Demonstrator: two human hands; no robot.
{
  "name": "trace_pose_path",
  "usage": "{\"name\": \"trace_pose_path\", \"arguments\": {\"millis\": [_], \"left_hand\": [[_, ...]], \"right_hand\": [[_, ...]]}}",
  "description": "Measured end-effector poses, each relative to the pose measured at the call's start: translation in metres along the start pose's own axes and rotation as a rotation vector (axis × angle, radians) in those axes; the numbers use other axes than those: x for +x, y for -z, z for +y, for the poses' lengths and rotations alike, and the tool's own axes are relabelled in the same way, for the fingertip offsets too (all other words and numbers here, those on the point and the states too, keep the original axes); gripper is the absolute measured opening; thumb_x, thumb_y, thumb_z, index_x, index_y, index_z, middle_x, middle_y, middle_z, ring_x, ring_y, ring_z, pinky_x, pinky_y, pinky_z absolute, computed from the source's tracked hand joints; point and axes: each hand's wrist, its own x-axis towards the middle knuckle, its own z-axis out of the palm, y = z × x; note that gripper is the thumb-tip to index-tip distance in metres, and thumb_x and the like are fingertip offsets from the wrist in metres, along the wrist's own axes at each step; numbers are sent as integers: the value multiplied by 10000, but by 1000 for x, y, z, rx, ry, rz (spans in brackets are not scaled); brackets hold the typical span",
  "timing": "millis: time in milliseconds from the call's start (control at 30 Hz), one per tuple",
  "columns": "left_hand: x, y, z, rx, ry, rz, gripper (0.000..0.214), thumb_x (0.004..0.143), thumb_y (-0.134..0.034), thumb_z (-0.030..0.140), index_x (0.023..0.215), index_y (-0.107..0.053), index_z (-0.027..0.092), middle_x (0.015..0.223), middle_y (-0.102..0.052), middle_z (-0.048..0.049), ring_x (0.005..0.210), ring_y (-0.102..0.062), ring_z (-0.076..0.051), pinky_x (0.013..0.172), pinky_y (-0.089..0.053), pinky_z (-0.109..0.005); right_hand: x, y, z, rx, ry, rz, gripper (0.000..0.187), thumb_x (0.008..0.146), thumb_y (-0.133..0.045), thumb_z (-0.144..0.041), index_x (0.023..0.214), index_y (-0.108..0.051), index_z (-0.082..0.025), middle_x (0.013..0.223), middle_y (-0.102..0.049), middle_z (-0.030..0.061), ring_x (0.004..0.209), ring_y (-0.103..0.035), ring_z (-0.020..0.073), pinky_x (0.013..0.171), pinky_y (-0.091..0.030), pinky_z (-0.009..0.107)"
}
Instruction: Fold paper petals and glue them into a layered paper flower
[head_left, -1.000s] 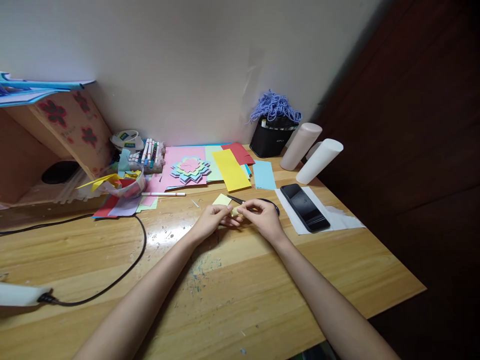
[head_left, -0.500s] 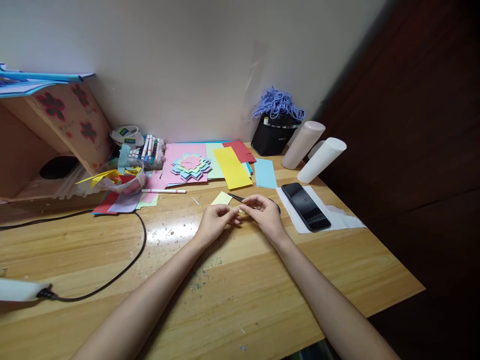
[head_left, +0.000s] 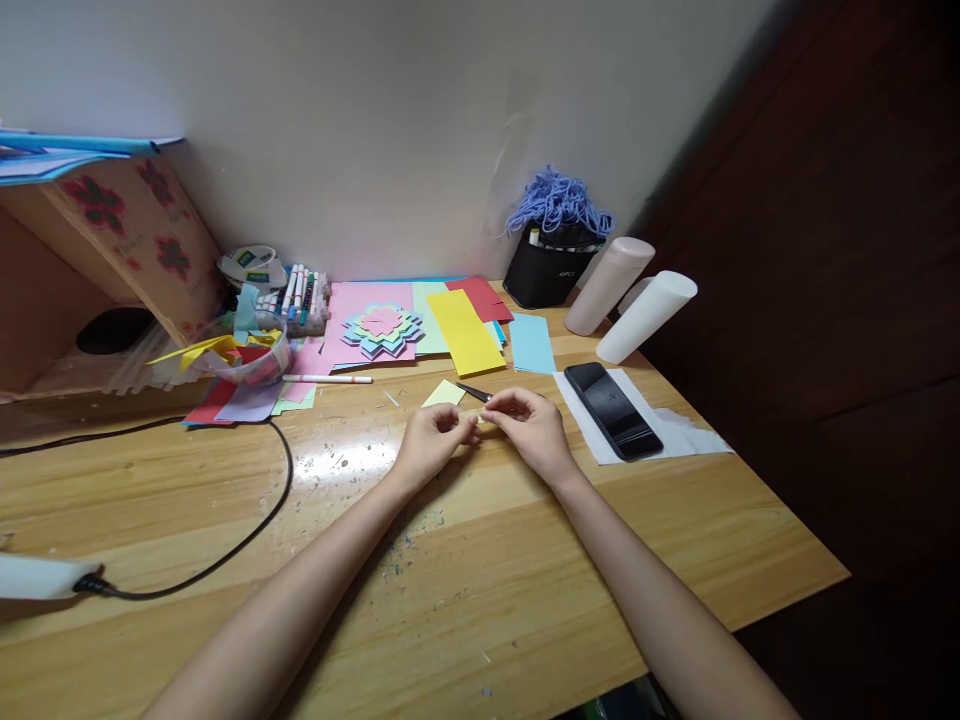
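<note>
Between my fingertips is a small pale yellow piece of paper, mostly covered by the fingers. My left hand pinches its left end, and my right hand pinches the right. Just beyond the left hand lies a pale yellow square of paper on the wooden table. A pair of scissors rests behind the right hand, blades pointing left and its handles mostly hidden. Further back, a layered paper flower in pink, yellow, green and blue sits on pink paper.
A phone lies on white paper at right, with two pale bottles behind. Yellow paper and blue paper lie ahead. At left are a tub of scraps, a marker and a black cable.
Both hands stay almost in place, still pinching the small paper piece. The camera view has shifted very slightly.
</note>
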Motion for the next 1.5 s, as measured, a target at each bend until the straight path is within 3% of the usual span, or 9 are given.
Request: {"name": "trace_pose_path", "arguments": {"millis": [200,767,867,967,1067,1233,1500], "left_hand": [[2,1,-2,208,-90,77,253,737,-578,367,814,-645,135,710,-661,-49,604,-582,-134,546,-430,-223],[-1,1,2,257,-100,65,279,744,-562,387,771,-659,127,700,-652,-61,619,-564,-146,556,-415,-235],[-2,1,2,257,-128,74,267,747,-563,381,774,-654,131,700,-648,-57,618,-563,-142,566,-421,-235],[-1,2,2,224,-186,107,236,752,-564,357,775,-655,140,762,-651,-63,685,-584,-150,622,-439,-241],[1,4,0,167,-189,126,223,750,-567,350,758,-650,143,781,-648,-62,717,-593,-158,653,-450,-249],[3,3,-4,110,-142,113,210,746,-570,334,749,-625,131,739,-650,-59,681,-597,-157,648,-456,-258],[4,1,-6,99,-110,115,200,748,-554,322,756,-612,130,714,-646,-55,664,-590,-155,645,-454,-263]], "right_hand": [[-2,1,-4,-45,27,-28,144,682,-646,-307,701,-594,-174,713,-636,28,687,-599,160,665,-477,277],[-2,4,-4,-145,46,-24,155,704,-620,-330,693,-593,-178,699,-631,29,660,-583,154,626,-457,267],[-1,2,-2,-90,7,-13,202,667,-655,-341,762,-594,-174,740,-627,36,700,-589,155,644,-474,267],[-1,-1,1,8,-94,-84,335,581,-721,-339,837,-594,-166,777,-626,39,727,-598,158,637,-485,258],[-2,-4,2,48,-160,-163,257,600,-700,-366,702,-584,-161,671,-611,13,604,-579,133,561,-469,245],[-4,-5,0,63,-169,-152,244,620,-682,-377,628,-576,-157,601,-606,-1,532,-556,118,504,-440,229],[-1,-1,-4,54,-142,-237,271,724,-584,-391,701,-654,-130,680,-662,56,582,-584,125,532,-462,236]]}}
